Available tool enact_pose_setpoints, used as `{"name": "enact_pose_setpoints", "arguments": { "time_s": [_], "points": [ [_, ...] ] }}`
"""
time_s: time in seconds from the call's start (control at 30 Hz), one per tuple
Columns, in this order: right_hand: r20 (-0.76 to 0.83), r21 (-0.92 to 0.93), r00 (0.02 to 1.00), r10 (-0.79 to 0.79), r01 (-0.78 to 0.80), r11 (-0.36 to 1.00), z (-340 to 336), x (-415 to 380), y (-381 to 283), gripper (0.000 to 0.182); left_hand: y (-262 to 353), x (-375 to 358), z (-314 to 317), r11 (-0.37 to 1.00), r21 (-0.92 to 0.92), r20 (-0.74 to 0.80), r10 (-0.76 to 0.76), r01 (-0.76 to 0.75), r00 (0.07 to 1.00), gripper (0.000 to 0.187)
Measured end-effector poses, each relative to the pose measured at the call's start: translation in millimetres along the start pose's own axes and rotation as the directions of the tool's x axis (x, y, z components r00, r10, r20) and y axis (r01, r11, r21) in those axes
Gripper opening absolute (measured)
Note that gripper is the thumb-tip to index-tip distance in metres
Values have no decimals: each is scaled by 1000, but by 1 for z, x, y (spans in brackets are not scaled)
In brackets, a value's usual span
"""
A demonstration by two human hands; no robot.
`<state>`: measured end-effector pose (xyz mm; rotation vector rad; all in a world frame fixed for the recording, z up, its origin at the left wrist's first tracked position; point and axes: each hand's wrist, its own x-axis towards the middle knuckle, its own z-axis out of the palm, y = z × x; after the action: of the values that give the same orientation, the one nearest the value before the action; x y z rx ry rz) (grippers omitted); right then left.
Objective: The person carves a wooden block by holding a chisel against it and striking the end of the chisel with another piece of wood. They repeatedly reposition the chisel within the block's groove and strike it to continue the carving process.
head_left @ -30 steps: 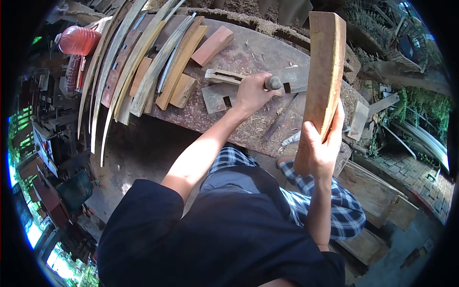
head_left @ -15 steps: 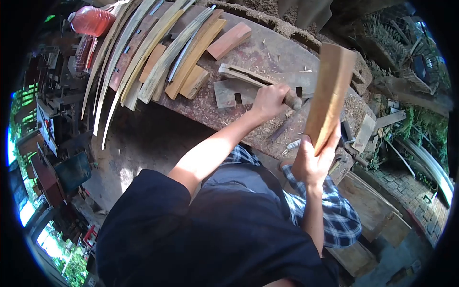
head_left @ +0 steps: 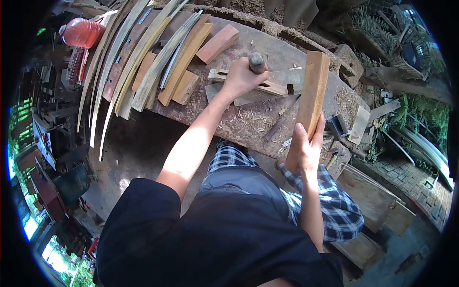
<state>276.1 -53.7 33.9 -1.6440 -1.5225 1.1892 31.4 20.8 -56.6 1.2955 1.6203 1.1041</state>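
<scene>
My left hand (head_left: 243,79) is closed around a round-ended tool handle (head_left: 256,62), whose blunt grey end sticks up past my fist. The rest of that tool is hidden by my hand. Below the fist lies a slotted wooden piece (head_left: 275,88) on the bench, beside a flat grey board (head_left: 253,96). My right hand (head_left: 308,146) grips a long, squared wooden block (head_left: 313,91) near its lower part, thumb on one side and fingers on the other. The block is held up at a slight tilt, over the bench's near edge.
Several curved wooden strips (head_left: 162,71) lie at the bench's left, with a reddish wood block (head_left: 217,44) beside them. A bottle of pink liquid (head_left: 82,32) stands at the far left. Wood shavings (head_left: 253,119) cover part of the bench (head_left: 191,115). A dark angled metal piece (head_left: 337,125) sits at right.
My left hand has moved up and left, turning the round handle end upward. The wooden block has shifted slightly and turned in my right hand. The view has moved a little.
</scene>
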Motion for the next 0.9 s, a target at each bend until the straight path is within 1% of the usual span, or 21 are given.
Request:
{"name": "enact_pose_setpoints", "arguments": {
  "time_s": [0.03,0.07,0.13,0.27,0.33,0.37,0.43,0.47,0.5,0.57,0.6,0.63,0.67,0.7,0.77,0.83,0.87,0.9],
  "points": [
    [10,28,999,45,-45,999,0,-1,1,77,0,-1,1,1000,11,44,-4,4,999,14],
    [13,26,999,44,-45,999,0,-1,2,77,-2,-2,4,1000,10,41,-7,6,999,14],
    [3,-10,999,33,-33,999,-2,-2,6,77,-5,-4,14,999,11,14,52,-52,999,15],
    [10,-25,999,39,-39,999,-3,-4,1,77,-1,-8,26,997,39,12,67,-67,998,14],
    [17,-19,998,62,-61,998,-4,-2,-3,80,1,-10,31,980,166,45,104,-111,993,13],
    [23,-16,998,63,-62,998,-4,-2,-10,80,1,-11,33,979,172,43,100,-106,994,13],
    [-15,22,998,-58,58,998,-5,-2,-35,84,1,-12,38,978,153,3,143,-142,990,13],
    [-65,26,985,-161,163,986,-3,-2,-45,86,4,-12,37,983,118,4,140,-139,990,14],
    [-59,94,978,-201,206,974,-4,-2,-55,86,8,-13,38,983,120,6,139,-139,990,14],
    [-120,190,954,-274,293,937,2,-2,-58,87,17,-13,40,979,171,48,105,-112,993,17],
    [-78,87,957,-279,285,955,4,-1,-56,87,19,-12,42,979,169,45,110,-116,993,17],
    [-35,-20,960,-279,278,960,6,0,-50,87,21,-11,44,974,173,82,134,-146,988,19],
    [75,-212,983,-169,181,960,7,5,-44,88,22,-11,49,969,173,118,159,-178,980,22],
    [159,-456,984,-84,149,877,9,10,-43,88,21,-15,55,983,27,49,178,-180,983,20],
    [167,-373,985,-40,101,922,1,12,-42,89,21,-13,59,966,66,16,251,-251,968,19],
    [46,-222,983,-176,182,958,0,8,-43,88,13,-13,65,957,232,103,151,-172,983,21],
    [-32,-148,939,-341,333,931,3,7,-43,87,15,-15,64,943,293,109,130,-157,986,24],
    [-31,-147,939,-342,334,931,6,6,-39,87,13,-16,63,943,294,108,130,-156,986,24]
  ]
}}
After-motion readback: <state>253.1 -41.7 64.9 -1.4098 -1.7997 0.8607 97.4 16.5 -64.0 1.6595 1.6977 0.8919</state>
